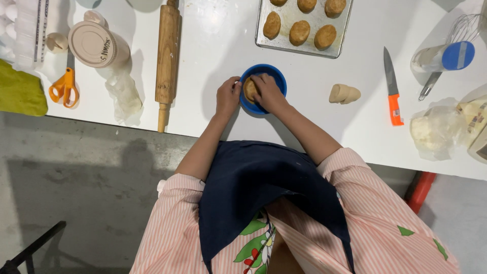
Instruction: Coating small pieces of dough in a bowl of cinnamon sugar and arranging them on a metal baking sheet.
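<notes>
bowl: blue bowl [263, 71] sits on the white table [213, 50], dead centre in front of the person, close to the near edge.
dough: round tan dough piece [249, 90] is inside the bowl, on its left half, partly hidden under the right fingers.
left hand: left hand [228, 95] curls around the bowl's left rim from outside, touching it; fingers closed narrow on the rim.
right hand: right hand [269, 92] reaches over the bowl from the right and rests on top of the dough, fingers bent down around it. Looks like a grip, but I can't tell if it's lifted or just pressed.
key relation: dough lies between the two hands, directly under the right one; right hand is nearer, left touches only the bowl.
axis: dough is roughly round, so no clear long axis from here.
tray: metal tray [303, 52] with six similar pieces lies just beyond the bowl, slightly right.
spare dough: pale lump [344, 94] sits on the table right of the bowl, apart from both hands.
knife: orange-handled knife [392, 89] further right, blade pointing away from the person.
rolling pin: wooden rolling pin [166, 58] left of the bowl, long axis running away from the person, untouched.
</notes>
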